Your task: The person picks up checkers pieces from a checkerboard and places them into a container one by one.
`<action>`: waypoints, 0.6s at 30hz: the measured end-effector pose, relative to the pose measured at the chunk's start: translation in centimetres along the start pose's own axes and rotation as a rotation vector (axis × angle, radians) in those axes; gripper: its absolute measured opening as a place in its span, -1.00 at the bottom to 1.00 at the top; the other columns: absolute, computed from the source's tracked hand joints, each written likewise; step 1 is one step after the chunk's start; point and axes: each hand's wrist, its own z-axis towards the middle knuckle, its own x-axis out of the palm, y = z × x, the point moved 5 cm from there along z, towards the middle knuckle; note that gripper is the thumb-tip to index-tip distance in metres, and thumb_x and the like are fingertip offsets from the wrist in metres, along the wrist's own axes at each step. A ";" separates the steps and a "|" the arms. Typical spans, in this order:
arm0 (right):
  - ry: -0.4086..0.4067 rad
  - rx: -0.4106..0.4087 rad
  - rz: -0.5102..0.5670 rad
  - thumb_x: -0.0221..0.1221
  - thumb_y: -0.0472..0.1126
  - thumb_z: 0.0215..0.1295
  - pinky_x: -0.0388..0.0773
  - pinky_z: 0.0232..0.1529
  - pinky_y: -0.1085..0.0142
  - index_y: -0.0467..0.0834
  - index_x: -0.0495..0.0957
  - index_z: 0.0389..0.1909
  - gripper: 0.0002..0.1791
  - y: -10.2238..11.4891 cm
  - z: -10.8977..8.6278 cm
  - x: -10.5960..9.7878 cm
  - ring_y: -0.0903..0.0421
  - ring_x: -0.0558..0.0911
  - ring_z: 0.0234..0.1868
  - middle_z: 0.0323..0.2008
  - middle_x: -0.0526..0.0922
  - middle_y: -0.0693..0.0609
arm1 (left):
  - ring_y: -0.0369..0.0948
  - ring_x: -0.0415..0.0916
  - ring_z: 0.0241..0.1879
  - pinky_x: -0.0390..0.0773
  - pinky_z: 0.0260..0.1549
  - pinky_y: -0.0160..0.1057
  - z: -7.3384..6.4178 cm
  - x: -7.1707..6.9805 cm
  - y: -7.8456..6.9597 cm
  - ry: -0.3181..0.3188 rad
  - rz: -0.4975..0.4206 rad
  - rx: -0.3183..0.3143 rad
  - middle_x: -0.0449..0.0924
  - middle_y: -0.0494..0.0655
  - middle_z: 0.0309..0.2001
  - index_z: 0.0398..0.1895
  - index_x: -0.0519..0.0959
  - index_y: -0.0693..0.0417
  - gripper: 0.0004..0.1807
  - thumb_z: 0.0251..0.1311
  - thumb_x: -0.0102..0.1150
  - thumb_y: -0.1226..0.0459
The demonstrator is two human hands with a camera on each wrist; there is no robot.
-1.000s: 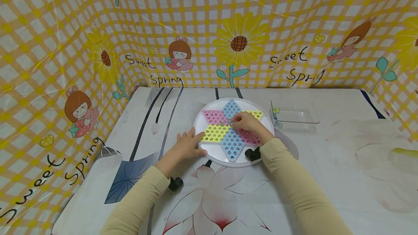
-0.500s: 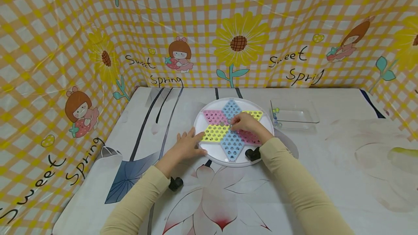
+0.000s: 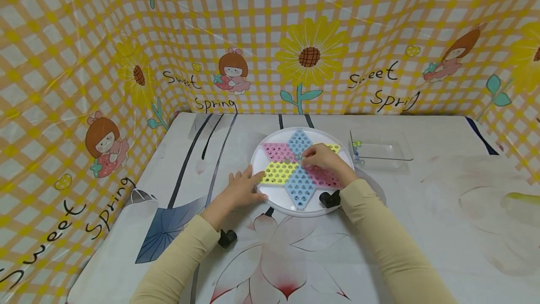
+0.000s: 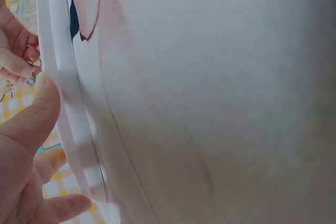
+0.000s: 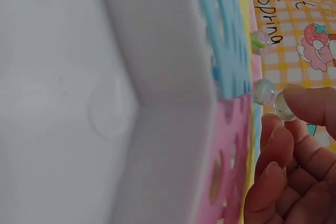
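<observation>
A Chinese checkers board [image 3: 300, 190], a star of blue, pink and yellow points on a round white base, lies mid-table. My right hand [image 3: 326, 159] is over the star's middle and pinches a clear marble [image 5: 284, 106] between thumb and fingers. Right beside it, another pale marble [image 5: 264, 92] sits on the board, and a marble with a green swirl [image 5: 260, 42] is farther along. My left hand [image 3: 239, 190] rests at the board's left rim, fingers spread. Its thumb [image 4: 44, 98] touches the white rim in the left wrist view. The right hand hides part of the star.
A clear plastic box [image 3: 381, 157] stands right of the board, with several marbles [image 3: 357, 144] along its left side. A black wrist camera [image 3: 330, 199] hangs under the right wrist, over the board's front rim. A checked cloth [image 3: 261, 8] forms walls around the table.
My right hand has shifted slightly to the right over the board's middle, fingers still together. The left hand stays in place at the rim.
</observation>
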 end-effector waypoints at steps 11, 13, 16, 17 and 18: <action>0.027 -0.065 0.081 0.11 -0.29 0.18 0.48 -0.42 0.27 -0.38 0.44 -0.12 -0.71 0.7 -0.7 -1.2 0.12 0.46 -0.48 -0.40 0.51 -0.06 | 0.37 -0.11 0.30 -0.22 0.25 0.27 -0.8 -0.6 -0.8 0.003 0.036 -0.019 -0.15 0.26 0.41 0.38 0.15 -0.11 -0.19 0.06 0.17 -0.09; 0.018 -0.065 0.071 0.12 -0.27 0.18 0.50 -0.42 0.25 -0.37 0.45 -0.13 -0.71 0.8 -0.7 -1.5 0.12 0.46 -0.48 -0.40 0.51 -0.05 | 0.37 -0.11 0.29 -0.22 0.24 0.28 -0.8 -0.6 -0.9 0.004 0.035 -0.020 -0.15 0.26 0.41 0.38 0.15 -0.10 -0.19 0.06 0.17 -0.09; 0.009 -0.072 0.060 0.13 -0.25 0.18 0.52 -0.42 0.22 -0.35 0.47 -0.15 -0.72 0.9 -0.9 -1.9 0.14 0.45 -0.49 -0.42 0.52 -0.03 | 0.37 -0.11 0.29 -0.22 0.24 0.28 -0.8 -0.6 -1.0 0.005 0.036 -0.021 -0.14 0.26 0.41 0.38 0.15 -0.10 -0.19 0.06 0.17 -0.09; 0.007 -0.073 0.060 0.12 -0.25 0.19 0.52 -0.41 0.22 -0.34 0.47 -0.15 -0.72 1.0 -0.9 -2.1 0.13 0.45 -0.49 -0.42 0.51 -0.03 | 0.37 -0.10 0.29 -0.21 0.24 0.28 -0.8 -0.6 -1.0 0.004 0.037 -0.019 -0.14 0.26 0.40 0.38 0.15 -0.10 -0.19 0.06 0.17 -0.09; 0.007 -0.077 0.060 0.12 -0.24 0.19 0.51 -0.42 0.22 -0.34 0.47 -0.14 -0.72 1.0 -0.9 -2.2 0.13 0.45 -0.49 -0.42 0.51 -0.03 | 0.37 -0.10 0.29 -0.21 0.24 0.28 -0.8 -0.7 -1.0 0.004 0.039 -0.020 -0.14 0.26 0.41 0.38 0.15 -0.10 -0.19 0.06 0.17 -0.09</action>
